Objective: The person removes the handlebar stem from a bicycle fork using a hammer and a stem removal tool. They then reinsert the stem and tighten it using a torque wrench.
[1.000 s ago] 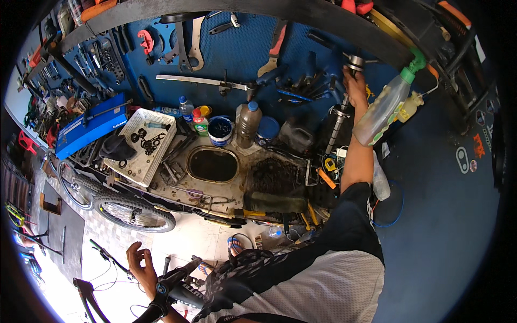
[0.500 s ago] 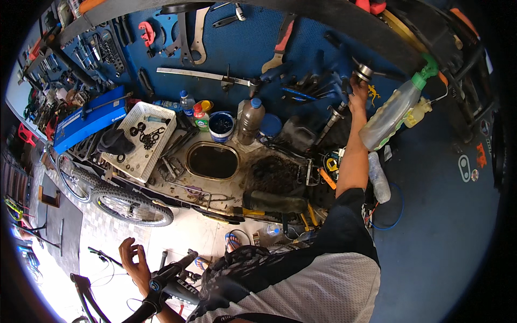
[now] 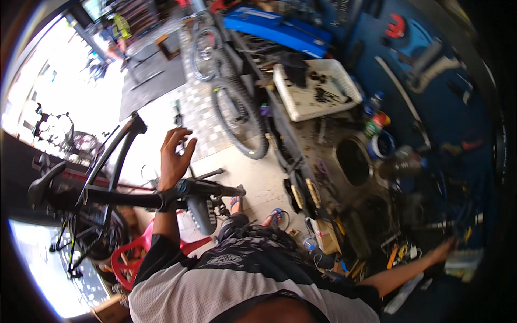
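My left hand (image 3: 175,157) is raised just beyond the black tube of a bicycle frame (image 3: 126,197), its fingers apart and curved with nothing in them. The left forearm passes beneath the tube, near a round badge; I cannot tell whether they touch. My right arm reaches out to the far right, toward the blue tool wall (image 3: 377,48). The right hand (image 3: 442,251) is smeared by motion, close to a silver rod-shaped tool (image 3: 439,225). Whether its fingers hold that tool does not show.
A cluttered workbench on the right carries a white plastic basket (image 3: 291,102) of small parts, an oval metal-rimmed basin (image 3: 340,167) and several bottles. A bicycle wheel (image 3: 257,145) stands beside the bench. A red plastic chair (image 3: 121,258) is under the frame.
My view has swung left, bringing the bicycle frame and doorway further in. The right hand now appears at the far right edge, blurred. The left hand stays raised and open beside the frame.
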`<action>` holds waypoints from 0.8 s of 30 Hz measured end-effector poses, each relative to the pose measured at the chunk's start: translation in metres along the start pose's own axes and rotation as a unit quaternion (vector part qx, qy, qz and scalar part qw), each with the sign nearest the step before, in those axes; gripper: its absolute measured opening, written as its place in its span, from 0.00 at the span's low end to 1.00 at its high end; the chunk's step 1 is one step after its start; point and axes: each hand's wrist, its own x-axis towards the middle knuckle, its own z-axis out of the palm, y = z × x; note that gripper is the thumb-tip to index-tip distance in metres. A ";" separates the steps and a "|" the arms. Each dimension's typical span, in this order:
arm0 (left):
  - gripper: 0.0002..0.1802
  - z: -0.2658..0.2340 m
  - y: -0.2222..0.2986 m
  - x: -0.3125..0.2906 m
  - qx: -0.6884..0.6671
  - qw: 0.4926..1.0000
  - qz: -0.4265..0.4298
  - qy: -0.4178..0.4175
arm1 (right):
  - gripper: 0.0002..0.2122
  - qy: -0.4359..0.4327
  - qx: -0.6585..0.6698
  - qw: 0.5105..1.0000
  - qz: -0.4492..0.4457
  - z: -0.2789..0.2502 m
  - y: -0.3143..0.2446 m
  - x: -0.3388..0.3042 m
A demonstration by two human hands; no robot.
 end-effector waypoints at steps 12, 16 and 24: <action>0.08 -0.100 -0.144 0.020 0.145 0.976 -0.038 0.155 | 0.18 -0.035 -0.023 0.994 -0.100 0.192 -0.190 -0.337; 0.05 -0.127 -0.203 0.021 0.097 0.966 -0.056 0.231 | 0.17 -0.168 0.055 0.972 -0.151 0.281 -0.258 -0.422; 0.16 -0.109 -0.269 0.008 -0.551 0.750 -0.355 0.085 | 0.14 -0.459 0.196 0.845 -0.192 0.377 -0.401 -0.643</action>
